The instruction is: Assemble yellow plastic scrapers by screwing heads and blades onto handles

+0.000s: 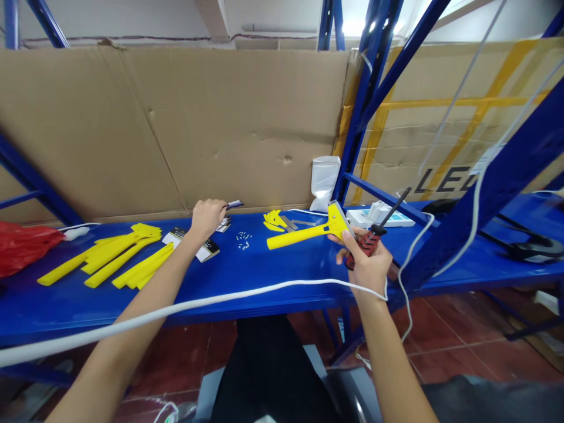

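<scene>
My right hand [369, 261] is closed around a screwdriver [368, 245] with a red and black handle, its shaft pointing up and right. The same hand grips the head end of a yellow scraper [299, 236], whose handle reaches left over the table. My left hand [208, 218] is closed at the back of the table, pinching a small black-and-white packet [235, 204] that sticks out to its right. Similar packets [207, 251] lie under and beside that wrist. Tiny screws [243, 239] are scattered between the hands, near small yellow parts [275, 220] and metal blades [288, 223].
More yellow scrapers [118, 247] lie at the left of the blue table [264, 276], by a red plastic bag [26, 247]. Cardboard [247, 129] stands behind. A white cable [247, 292] hangs across the front. A blue post [365, 94] and a power strip [396, 217] are at the right.
</scene>
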`<state>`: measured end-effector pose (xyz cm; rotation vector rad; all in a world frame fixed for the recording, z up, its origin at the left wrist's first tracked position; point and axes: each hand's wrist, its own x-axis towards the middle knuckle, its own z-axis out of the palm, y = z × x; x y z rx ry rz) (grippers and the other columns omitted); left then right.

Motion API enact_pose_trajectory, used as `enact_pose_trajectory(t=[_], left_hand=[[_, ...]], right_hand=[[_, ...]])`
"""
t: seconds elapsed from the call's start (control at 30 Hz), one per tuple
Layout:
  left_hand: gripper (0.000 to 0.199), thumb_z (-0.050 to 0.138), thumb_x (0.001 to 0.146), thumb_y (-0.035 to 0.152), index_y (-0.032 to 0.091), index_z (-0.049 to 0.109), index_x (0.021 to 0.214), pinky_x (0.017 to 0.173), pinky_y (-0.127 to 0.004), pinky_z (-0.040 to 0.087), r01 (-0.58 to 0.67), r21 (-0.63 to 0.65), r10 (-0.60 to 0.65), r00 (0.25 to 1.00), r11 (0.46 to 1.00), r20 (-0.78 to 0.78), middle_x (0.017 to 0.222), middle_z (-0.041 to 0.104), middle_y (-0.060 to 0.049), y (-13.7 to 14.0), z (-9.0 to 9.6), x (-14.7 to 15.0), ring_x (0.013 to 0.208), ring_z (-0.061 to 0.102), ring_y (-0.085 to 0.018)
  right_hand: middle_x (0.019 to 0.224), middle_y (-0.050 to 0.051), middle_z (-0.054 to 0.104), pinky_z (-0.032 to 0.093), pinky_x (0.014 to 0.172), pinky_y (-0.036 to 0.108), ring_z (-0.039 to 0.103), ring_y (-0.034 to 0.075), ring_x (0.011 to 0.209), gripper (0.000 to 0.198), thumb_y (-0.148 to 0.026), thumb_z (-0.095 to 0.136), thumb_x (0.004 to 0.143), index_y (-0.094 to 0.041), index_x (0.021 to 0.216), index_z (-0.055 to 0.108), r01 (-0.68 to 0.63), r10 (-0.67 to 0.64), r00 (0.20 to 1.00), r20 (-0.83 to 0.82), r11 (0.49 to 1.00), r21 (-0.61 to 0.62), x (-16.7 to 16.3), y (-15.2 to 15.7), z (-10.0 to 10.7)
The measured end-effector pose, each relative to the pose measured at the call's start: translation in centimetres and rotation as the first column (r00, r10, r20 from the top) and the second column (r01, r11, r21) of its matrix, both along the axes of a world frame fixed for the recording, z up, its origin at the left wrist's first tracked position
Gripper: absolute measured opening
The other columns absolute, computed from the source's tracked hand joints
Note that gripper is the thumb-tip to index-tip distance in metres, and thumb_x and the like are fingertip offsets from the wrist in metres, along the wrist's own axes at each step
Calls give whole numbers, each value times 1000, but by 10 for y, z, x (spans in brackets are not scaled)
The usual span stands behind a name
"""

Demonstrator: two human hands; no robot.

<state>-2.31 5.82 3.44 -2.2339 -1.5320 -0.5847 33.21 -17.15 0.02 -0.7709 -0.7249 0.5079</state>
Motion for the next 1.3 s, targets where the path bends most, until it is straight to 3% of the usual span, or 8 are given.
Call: enact_pose_trajectory(t=[0.07,0.17,0.37,0.53,0.83,0.97,1.13,1.3], left_hand=[[34,51,111,35,19,81,120,102,-48,51,141,121,-157,978,983,137,124,83,-20,-15,-2,5,117,76,-37],[26,59,110,36,21,74,124,100,-41,56,298,258,-375,862,919,342,126,83,-15,-37,-13,17,109,78,-29],[14,66,103,31,20,70,110,95,-37,61,422,258,-494,722,869,484,112,81,-12,-56,-36,33,103,77,-25],[16,68,105,34,20,75,101,100,-41,62,521,245,-568,666,818,483,111,81,-12,-55,-41,30,106,77,-24],[43,86,93,65,23,85,101,107,-53,63,557,326,-644,624,764,442,121,82,-16,-59,-40,34,115,79,-30],[45,92,87,67,24,82,95,108,-56,63,587,400,-710,574,704,407,119,82,-15,-62,-39,37,119,78,-31],[49,99,79,64,25,80,100,113,-64,61,641,378,-743,550,668,382,121,81,-14,-75,-39,48,126,77,-34],[49,103,79,51,27,79,113,114,-66,60,755,406,-857,432,514,281,124,82,-13,-82,-42,57,132,76,-35]], right_hand=[[88,6,80,50,38,24,87,31,76,44,-40,106,73,-18,99,78,0,1,1000,-29,1000,18,0,2,1],[91,7,82,54,40,25,87,31,77,46,-41,107,69,-17,97,78,14,-11,997,-82,999,36,1,3,3],[95,6,83,63,45,28,87,29,74,54,-44,109,63,-18,97,76,38,-30,988,-149,998,50,6,5,2],[94,4,84,67,51,26,86,25,75,47,-40,107,67,-19,94,76,9,-3,989,-151,999,37,7,11,-6],[91,4,85,70,61,25,88,25,78,48,-37,109,62,-17,93,77,-42,42,979,-201,999,2,1,27,-21],[90,3,84,73,65,28,88,25,79,49,-39,109,63,-18,92,76,-34,34,980,-196,999,3,-1,29,-22],[91,4,84,74,68,31,89,28,82,52,-40,109,63,-19,89,69,-58,55,982,-180,998,-8,-5,27,-22],[94,7,84,74,67,33,90,33,88,56,-44,109,66,-19,92,66,-52,50,987,-155,999,-6,-6,26,-24]])
